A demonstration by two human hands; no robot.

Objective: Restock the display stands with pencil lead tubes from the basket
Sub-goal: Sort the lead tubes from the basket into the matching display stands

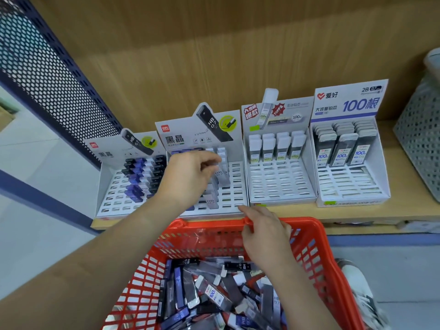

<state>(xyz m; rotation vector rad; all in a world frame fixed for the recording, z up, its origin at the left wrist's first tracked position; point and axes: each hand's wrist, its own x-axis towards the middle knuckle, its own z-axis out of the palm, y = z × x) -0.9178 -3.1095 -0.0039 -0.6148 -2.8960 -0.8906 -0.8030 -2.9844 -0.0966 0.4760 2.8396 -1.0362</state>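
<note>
- Perforated metal panel (pixel 47 75): far left, beside the wooden shelf (pixel 409 210).
- First display stand (pixel 112 194): leftmost on the shelf, with black and blue tubes in its right-hand columns.
- Second display stand (pixel 235 186): just right of the first, with pale tubes (pixel 221 172) standing upright in its slots.
- Left hand (pixel 188 177): over the second stand, with fingers curled together at the pale tubes. Blur hid whether they pinched one.
- Third display stand (pixel 278 186): white-capped tubes in the far rows only.
- Fourth display stand (pixel 352 184): dark tubes marked 100 in the far rows.
- Grey mesh container (pixel 419 139): far right of the shelf.
- Red basket (pixel 316 258): near side, below the shelf edge.
- Pencil lead tubes (pixel 214 294): a loose heap of black, blue and clear tubes in the basket.
- Right hand (pixel 264 236): at the basket's far rim, with thumb and fingers closed around the rim.
</note>
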